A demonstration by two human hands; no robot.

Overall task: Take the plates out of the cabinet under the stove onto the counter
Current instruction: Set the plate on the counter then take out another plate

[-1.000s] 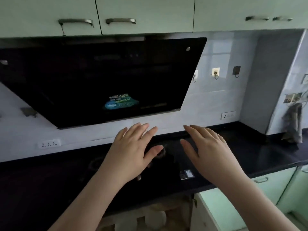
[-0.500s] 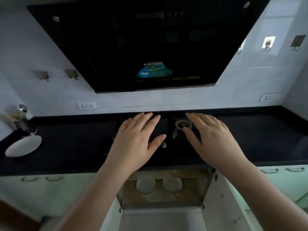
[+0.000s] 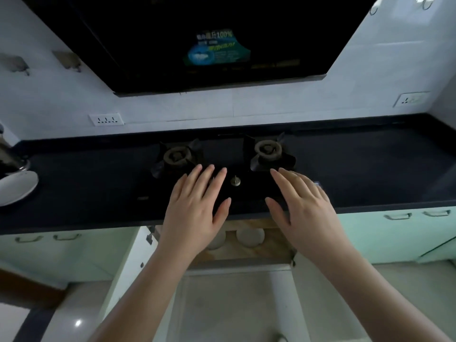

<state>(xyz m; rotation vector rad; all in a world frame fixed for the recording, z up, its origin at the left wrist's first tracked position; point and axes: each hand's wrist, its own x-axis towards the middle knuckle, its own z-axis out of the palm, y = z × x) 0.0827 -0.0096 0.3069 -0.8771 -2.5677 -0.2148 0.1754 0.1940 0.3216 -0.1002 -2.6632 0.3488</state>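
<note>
The cabinet [image 3: 246, 253] under the stove stands open, both doors swung outward. Inside it, on a wooden shelf, a pale round plate [image 3: 250, 236] shows between my hands, and a second plate [image 3: 218, 240] is half hidden by my left hand. My left hand [image 3: 197, 206] and my right hand [image 3: 303, 206] hover palm down with straight, spread fingers over the front of the black two-burner stove [image 3: 237, 154]. Neither hand holds anything. The black counter [image 3: 370, 169] runs to both sides of the stove.
A white plate [image 3: 17, 186] lies on the counter at the far left, beside a metal object. The black range hood [image 3: 209, 45] hangs overhead. The open left cabinet door [image 3: 133, 262] and right cabinet door [image 3: 306, 292] jut toward me. Pale green cabinets flank the opening.
My view has tilted downward, bringing the open cabinet, the plates inside and the floor into sight. Both hands have drawn back toward the counter's front edge, still flat and empty.
</note>
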